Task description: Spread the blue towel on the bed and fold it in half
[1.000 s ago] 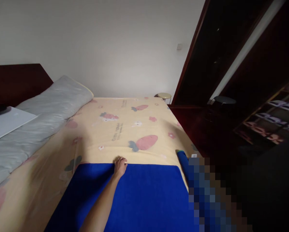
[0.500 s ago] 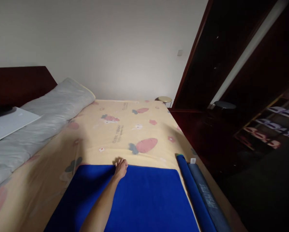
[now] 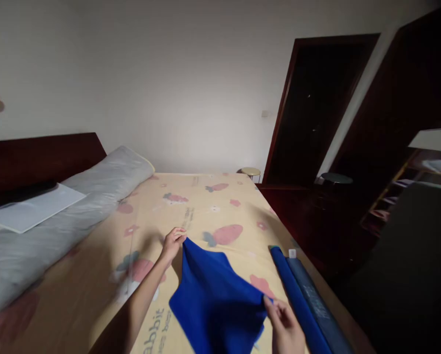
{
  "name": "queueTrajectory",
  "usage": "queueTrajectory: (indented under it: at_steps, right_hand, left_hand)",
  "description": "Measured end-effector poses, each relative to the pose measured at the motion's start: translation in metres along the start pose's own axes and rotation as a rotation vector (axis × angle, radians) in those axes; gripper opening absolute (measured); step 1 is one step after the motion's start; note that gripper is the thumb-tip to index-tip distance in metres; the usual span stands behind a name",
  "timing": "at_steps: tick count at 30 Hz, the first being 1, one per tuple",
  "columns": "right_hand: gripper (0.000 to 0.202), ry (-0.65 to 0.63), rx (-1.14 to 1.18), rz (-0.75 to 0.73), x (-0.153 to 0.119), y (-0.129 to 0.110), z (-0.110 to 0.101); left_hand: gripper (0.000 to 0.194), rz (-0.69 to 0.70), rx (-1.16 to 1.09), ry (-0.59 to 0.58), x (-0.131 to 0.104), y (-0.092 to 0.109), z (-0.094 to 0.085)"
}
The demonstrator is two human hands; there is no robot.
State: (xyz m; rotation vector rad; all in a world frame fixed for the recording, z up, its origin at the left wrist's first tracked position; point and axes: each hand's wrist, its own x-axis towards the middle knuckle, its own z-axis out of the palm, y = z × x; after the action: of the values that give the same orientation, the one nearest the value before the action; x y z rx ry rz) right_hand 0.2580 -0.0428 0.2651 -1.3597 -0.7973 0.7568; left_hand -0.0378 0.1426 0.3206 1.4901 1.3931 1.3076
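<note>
A blue cloth (image 3: 220,290) is stretched between my two hands over the bed, its edges drawn out into peaks and its lower part running out of view. My left hand (image 3: 173,243) pinches its upper left end near the middle of the bedsheet. My right hand (image 3: 284,322), lower and nearer to me, grips the right end between thumb and fingers. Beside my right hand lie a rolled blue piece (image 3: 296,295) and a long dark grey-blue roll or bag (image 3: 312,295) with pale lettering and a white tag.
A cream bedsheet (image 3: 191,196) with carrot and rabbit prints covers the bed. On the left lie a grey quilt or pillow (image 3: 105,177) and a white board (image 3: 39,206). Past the bed stand a round stool (image 3: 250,171), a dark stool (image 3: 336,178) and a shelf (image 3: 393,189).
The blue cloth lay flat with my left hand on its far edge; now it is gathered and pulled up. My right hand has come into view holding it. The camera has tilted up.
</note>
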Motion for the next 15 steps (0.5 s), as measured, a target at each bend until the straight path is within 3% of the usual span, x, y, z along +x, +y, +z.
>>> queueTrajectory:
  at_steps: [2, 5, 9, 15]
  right_hand:
    - [0.053, 0.086, 0.077, -0.02, 0.027, -0.034, -0.002]
    - [0.068, -0.055, 0.071, -0.05, 0.053, -0.08, -0.006]
    - [0.064, -0.265, -0.089, -0.14, 0.07, -0.126, -0.015]
    - [0.062, -0.366, -0.259, -0.331, 0.078, -0.181, -0.022]
  left_hand:
    - [0.039, -0.009, -0.066, 0.017, -0.012, 0.025, -0.02]
    - [0.045, -0.041, -0.125, 0.021, -0.029, 0.058, -0.045]
    - [0.048, -0.045, -0.165, 0.014, -0.052, 0.099, -0.074]
    - [0.047, -0.014, -0.018, -0.053, -0.084, 0.144, -0.102]
